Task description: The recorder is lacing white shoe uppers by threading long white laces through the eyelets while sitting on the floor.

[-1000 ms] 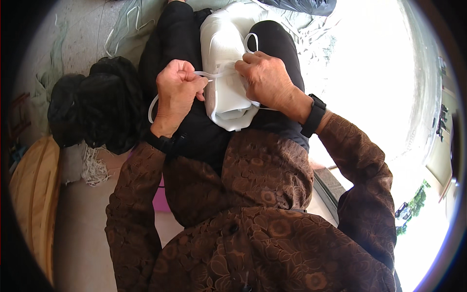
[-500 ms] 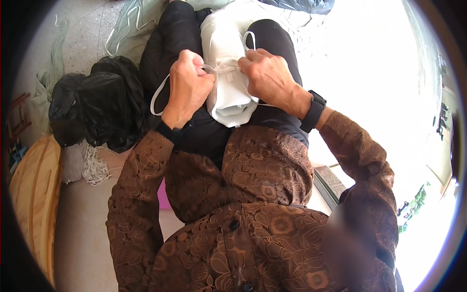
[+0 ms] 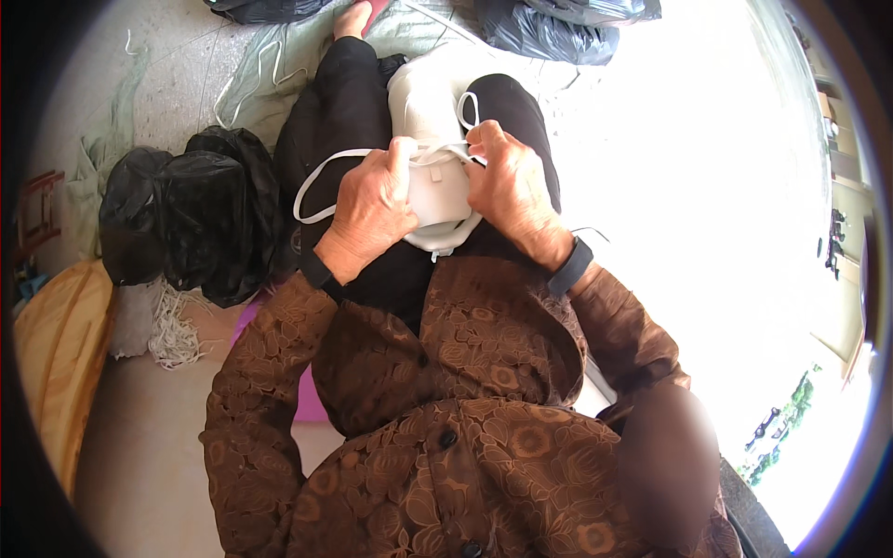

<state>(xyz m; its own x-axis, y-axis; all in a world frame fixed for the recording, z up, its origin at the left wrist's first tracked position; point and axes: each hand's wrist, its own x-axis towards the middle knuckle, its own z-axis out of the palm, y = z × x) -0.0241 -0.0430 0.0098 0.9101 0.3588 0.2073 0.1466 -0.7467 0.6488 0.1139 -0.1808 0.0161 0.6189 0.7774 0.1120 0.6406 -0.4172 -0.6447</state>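
Observation:
A white shoe (image 3: pixel 439 195) lies between my thighs, its toe pointing away and its opening toward me. My left hand (image 3: pixel 375 206) is at the left side of the shoe's tongue, thumb and fingers pinched on a white shoelace (image 3: pixel 312 179) that loops out to the left over my dark trousers. On the other side my right hand (image 3: pixel 510 177) pinches the lace too, and a small loop stands up beyond its fingers. Between the hands the lace crosses the shoe above the tongue. The fingertips partly hide the lace there.
Black plastic bags (image 3: pixel 216 219) sit on the floor at left, beside a bundle of white laces (image 3: pixel 175 330). A wooden board-like piece (image 3: pixel 65 358) stands at the left edge. More dark bags (image 3: pixel 549 28) lie at the far side, near a pale green sheet (image 3: pixel 256 93).
Both hands have come a little nearer to me and closer together over the tongue. The left lace loop now spreads higher and wider. The view has shifted, showing more of the far floor.

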